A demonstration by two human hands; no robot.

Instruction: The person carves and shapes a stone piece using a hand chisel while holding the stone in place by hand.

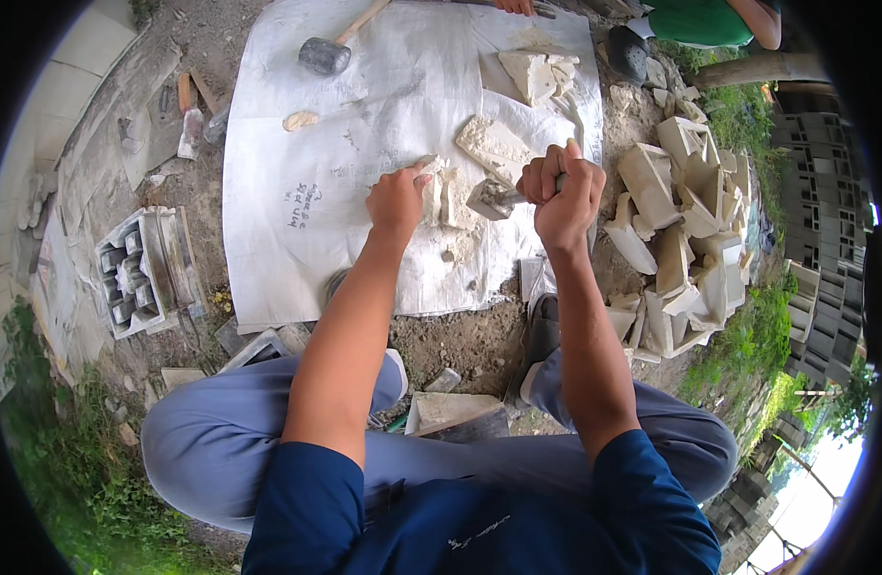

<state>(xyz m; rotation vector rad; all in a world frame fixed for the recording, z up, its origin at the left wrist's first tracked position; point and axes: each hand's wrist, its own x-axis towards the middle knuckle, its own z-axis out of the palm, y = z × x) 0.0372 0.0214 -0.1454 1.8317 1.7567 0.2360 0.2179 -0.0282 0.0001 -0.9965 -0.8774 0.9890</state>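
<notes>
My right hand [562, 199] is closed round the handle of a hammer, and its grey, dust-caked head [495, 199] points left, low over the sheet. With my left hand [399, 199] I grip the edge of a pale, broken masonry piece [452, 196], fingertips on its upper end. The hammer head is just right of this piece. Behind both lies a larger rough-faced slab [495, 149]. Small crumbs and dust lie about them on the white sheet [278, 220]. My fist hides most of the hammer's handle.
A black-headed mallet [326, 56] lies on the sheet's far left part, with broken chunks [537, 75] at far right. Hollow pale blocks [681, 211] are heaped on the right. A grey mould-like block [134, 273] stands left. Another person's hand [516, 6] shows at the far edge.
</notes>
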